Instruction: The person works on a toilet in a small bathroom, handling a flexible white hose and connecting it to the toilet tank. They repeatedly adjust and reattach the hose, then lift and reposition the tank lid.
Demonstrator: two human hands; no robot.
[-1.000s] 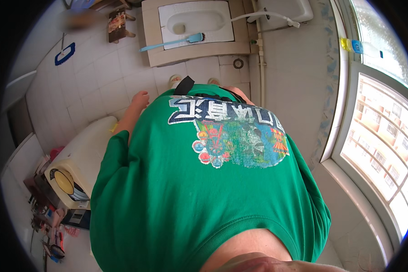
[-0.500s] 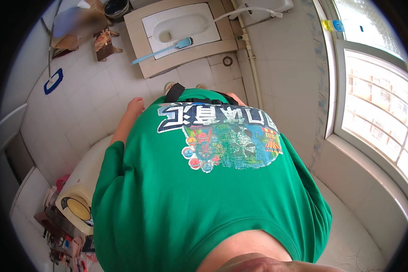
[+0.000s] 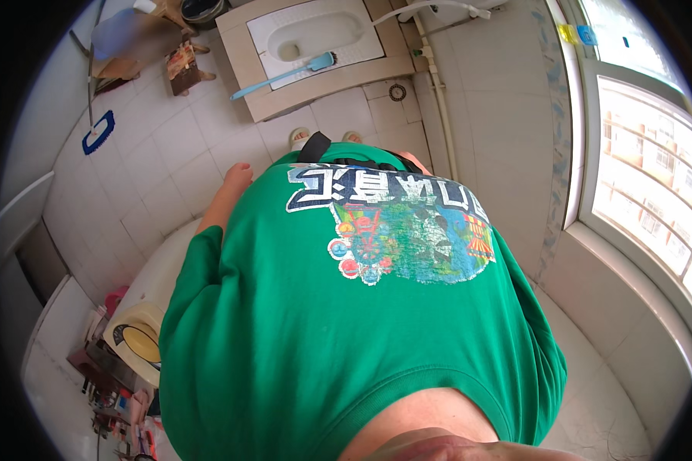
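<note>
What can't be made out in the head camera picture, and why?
All in the head view:
Right hand: mostly hidden behind the green shirt; its grip can't be told.
Blue-grey shape, upper left: blurred beyond recognition.
Black bucket: cut off by the top edge.
Small items, lower left: too small to identify, partly hidden by the shirt.

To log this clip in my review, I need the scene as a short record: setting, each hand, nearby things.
Setting: tiled washroom, barred window on the right
Left hand: beside the green shirt, no held thing visible
Right hand: mostly hidden by the shirt; contents unclear
Ahead: blue brush lying across the edge of a white squat toilet and its surround
Ahead left: low stool, blue-fringed mop
</note>
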